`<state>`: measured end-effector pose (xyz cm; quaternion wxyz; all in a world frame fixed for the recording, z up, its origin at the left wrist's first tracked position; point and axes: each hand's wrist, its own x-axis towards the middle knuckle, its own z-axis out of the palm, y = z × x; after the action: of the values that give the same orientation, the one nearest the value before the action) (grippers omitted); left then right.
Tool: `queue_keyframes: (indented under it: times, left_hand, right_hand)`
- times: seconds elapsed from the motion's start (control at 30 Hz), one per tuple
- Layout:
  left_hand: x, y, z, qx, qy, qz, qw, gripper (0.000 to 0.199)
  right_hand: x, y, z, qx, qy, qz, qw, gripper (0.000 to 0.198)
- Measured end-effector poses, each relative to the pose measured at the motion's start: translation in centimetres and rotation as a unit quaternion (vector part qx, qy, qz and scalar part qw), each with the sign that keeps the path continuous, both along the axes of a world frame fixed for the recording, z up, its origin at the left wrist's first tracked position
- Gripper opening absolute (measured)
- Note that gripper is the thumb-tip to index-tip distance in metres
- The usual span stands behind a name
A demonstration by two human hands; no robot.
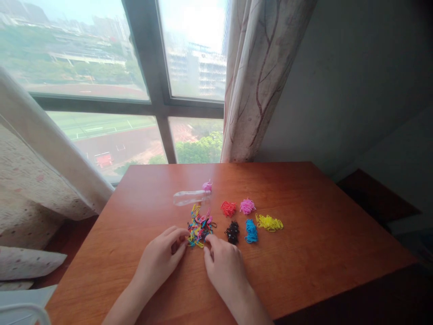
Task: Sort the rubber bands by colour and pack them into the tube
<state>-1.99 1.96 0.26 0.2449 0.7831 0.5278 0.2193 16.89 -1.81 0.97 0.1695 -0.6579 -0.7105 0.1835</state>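
Note:
A mixed pile of small colored rubber bands (199, 228) lies on the wooden table in front of me. My left hand (162, 253) rests at the pile's left edge, fingers curved and thumb slightly apart from the index finger. At the lower right edge, my right hand (225, 259) touches the pile with its index fingertip, the thumb held a little away. Nothing shows in either hand. Right of the pile are single-color heaps: red bands (228, 208), pink bands (247, 206), black bands (232, 232), blue bands (251, 231) and yellow bands (269, 223).
Behind the pile a clear plastic bottle (189, 197) lies on its side, with a pink piece (207, 186) by its right end. The brown table (304, 262) reaches to a window (152, 106) flanked by curtains (257, 81). A white object (27, 302) stands lower left.

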Motion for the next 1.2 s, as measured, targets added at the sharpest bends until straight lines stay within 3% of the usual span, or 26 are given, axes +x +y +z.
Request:
queue_keyframes:
  times: [0.43, 0.63, 0.9, 1.2]
  left_hand:
    - [-0.5, -0.2, -0.3, 0.053, -0.019, 0.029, 0.998, 0.018]
    - [-0.2, -0.5, 0.3, 0.066, -0.032, 0.048, 0.996, 0.019]
    - [1.1, -1.0, 1.1, 0.030, -0.075, -0.026, 0.996, 0.019]
    - [1.1, -0.9, 0.3, 0.033, -0.042, -0.049, 0.997, 0.022]
  right_hand:
    - [-0.5, 0.1, -0.7, 0.030, 0.002, 0.011, 0.999, 0.010]
    - [0.4, -0.4, -0.6, 0.059, 0.063, 0.007, 0.996, 0.013]
    - [0.6, -0.4, -0.6, 0.057, 0.198, 0.017, 0.978, 0.014]
    - [1.3, -0.7, 0.0, 0.080, 0.202, 0.007, 0.976, 0.014]
